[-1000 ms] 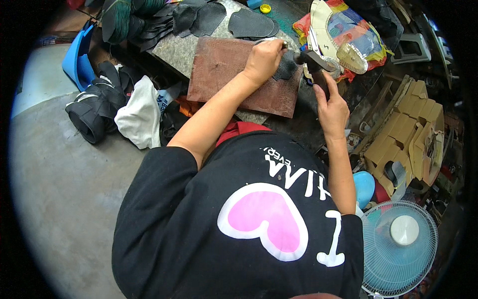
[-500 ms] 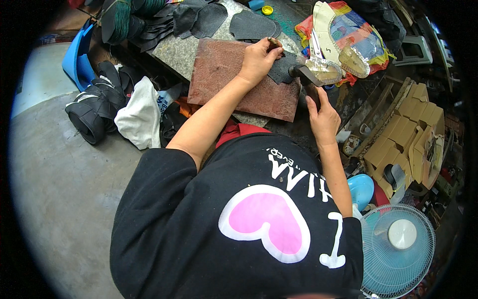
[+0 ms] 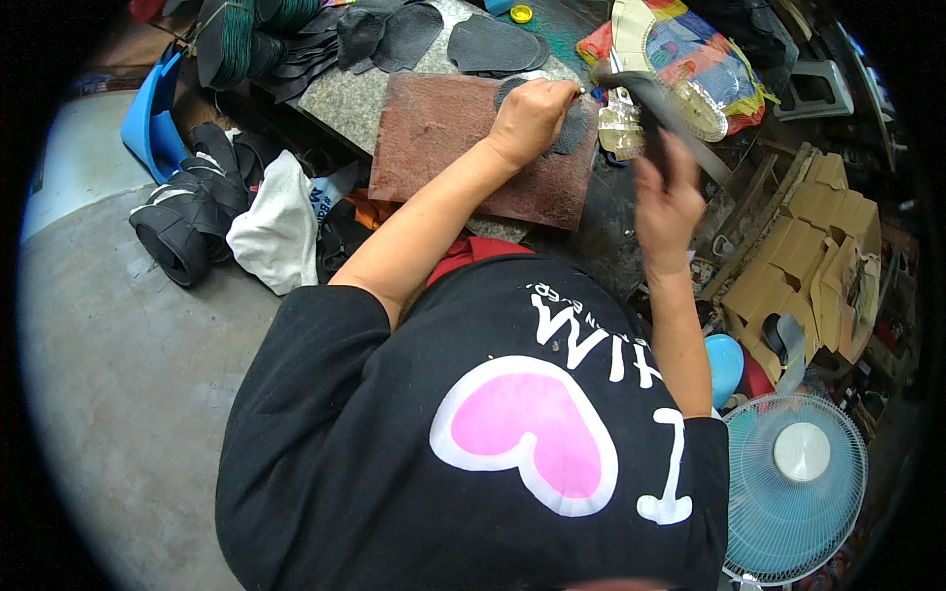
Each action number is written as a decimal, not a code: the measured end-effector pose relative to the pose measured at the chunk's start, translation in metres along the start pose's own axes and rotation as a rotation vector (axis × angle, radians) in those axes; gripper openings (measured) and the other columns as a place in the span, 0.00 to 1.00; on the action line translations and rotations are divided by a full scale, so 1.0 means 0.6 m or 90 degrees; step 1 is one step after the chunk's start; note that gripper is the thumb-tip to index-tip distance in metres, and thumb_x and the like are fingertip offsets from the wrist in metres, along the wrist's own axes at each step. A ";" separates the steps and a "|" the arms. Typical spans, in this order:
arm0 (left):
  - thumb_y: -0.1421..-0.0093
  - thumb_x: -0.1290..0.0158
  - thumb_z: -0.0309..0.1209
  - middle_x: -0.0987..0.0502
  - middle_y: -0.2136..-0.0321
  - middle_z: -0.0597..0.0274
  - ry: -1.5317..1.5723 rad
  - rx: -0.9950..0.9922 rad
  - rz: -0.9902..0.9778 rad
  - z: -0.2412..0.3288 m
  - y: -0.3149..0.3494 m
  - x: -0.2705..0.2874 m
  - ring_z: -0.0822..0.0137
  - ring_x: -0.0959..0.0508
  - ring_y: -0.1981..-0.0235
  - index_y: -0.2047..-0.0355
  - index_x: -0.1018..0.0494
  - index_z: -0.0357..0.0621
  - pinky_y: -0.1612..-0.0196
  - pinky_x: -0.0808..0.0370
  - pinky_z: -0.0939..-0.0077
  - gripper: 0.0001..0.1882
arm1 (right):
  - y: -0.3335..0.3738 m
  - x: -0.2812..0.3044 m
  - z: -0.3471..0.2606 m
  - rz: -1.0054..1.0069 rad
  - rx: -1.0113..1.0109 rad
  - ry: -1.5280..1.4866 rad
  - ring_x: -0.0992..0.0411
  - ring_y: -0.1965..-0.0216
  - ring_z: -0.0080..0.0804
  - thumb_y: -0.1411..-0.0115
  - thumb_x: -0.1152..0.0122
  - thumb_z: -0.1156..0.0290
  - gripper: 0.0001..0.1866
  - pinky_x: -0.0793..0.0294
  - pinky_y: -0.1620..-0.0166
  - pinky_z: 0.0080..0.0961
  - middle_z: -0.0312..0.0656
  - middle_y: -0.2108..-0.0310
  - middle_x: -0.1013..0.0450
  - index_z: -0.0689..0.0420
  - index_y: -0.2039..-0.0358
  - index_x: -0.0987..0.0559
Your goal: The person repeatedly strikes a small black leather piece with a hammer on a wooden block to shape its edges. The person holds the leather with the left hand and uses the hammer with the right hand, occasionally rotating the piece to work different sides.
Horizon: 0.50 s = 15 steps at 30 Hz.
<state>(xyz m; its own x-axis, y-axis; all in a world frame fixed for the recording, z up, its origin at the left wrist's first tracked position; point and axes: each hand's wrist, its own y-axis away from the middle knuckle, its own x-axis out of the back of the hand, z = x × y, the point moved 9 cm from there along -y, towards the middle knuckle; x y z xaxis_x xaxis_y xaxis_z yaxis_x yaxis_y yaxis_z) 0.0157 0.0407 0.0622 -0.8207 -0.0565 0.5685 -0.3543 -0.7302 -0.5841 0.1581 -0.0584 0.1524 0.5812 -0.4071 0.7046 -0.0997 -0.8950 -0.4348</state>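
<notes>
My left hand is closed round a short metal punch; only its pale end shows past the fingers. Beneath that hand a black leather-like cut piece lies on a reddish-brown board, partly covered by the fingers. In my right hand is a hammer, gripped by its handle. Hammer and fingers are smeared by motion. The hammer is to the right of the punch, above pale sole-shaped templates.
More black cut pieces lie on the stone slab behind the board. A colourful mesh bag is at the far right. Flattened cardboard and a fan stand right; black rolls and a white cloth are left.
My right hand has moved right and the hammer has swung away from the leather piece. My left hand has shifted right and slightly nearer with the punch.
</notes>
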 end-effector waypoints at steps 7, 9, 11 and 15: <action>0.41 0.42 0.26 0.19 0.71 0.52 0.099 0.197 0.029 -0.066 0.022 0.007 0.60 0.17 0.71 0.64 0.25 0.38 0.67 0.23 0.73 0.06 | 0.082 -0.055 0.051 -0.156 -0.053 0.041 0.22 0.66 0.46 0.43 0.36 0.59 0.22 0.25 0.66 0.35 0.42 0.62 0.22 0.40 0.47 0.24; 0.41 0.43 0.26 0.19 0.71 0.55 0.163 0.243 0.024 -0.079 0.029 0.003 0.67 0.17 0.71 0.63 0.24 0.38 0.66 0.23 0.75 0.06 | 0.107 -0.087 0.042 -0.263 -0.002 0.111 0.26 0.68 0.39 0.46 0.35 0.59 0.22 0.27 0.64 0.32 0.38 0.67 0.27 0.39 0.49 0.22; 0.39 0.44 0.24 0.18 0.71 0.61 0.235 0.288 0.033 -0.087 0.035 0.001 0.75 0.19 0.70 0.63 0.24 0.36 0.65 0.23 0.80 0.05 | 0.113 -0.109 0.033 -0.310 0.037 0.117 0.29 0.68 0.37 0.47 0.34 0.58 0.20 0.28 0.62 0.32 0.36 0.69 0.31 0.40 0.52 0.20; 0.41 0.43 0.24 0.20 0.73 0.57 0.295 0.307 0.081 -0.083 0.036 0.012 0.66 0.18 0.71 0.66 0.24 0.39 0.67 0.23 0.75 0.04 | 0.056 -0.119 0.050 -0.225 -0.004 -0.004 0.30 0.61 0.42 0.45 0.35 0.55 0.19 0.29 0.58 0.36 0.41 0.66 0.29 0.49 0.56 0.20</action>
<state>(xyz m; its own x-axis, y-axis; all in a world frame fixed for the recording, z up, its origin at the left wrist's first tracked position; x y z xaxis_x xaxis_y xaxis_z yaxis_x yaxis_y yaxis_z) -0.0201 0.0581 0.0247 -0.9880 0.0570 0.1433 -0.0913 -0.9651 -0.2455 0.1376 -0.0538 0.0705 0.5861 -0.0703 0.8072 0.1036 -0.9816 -0.1607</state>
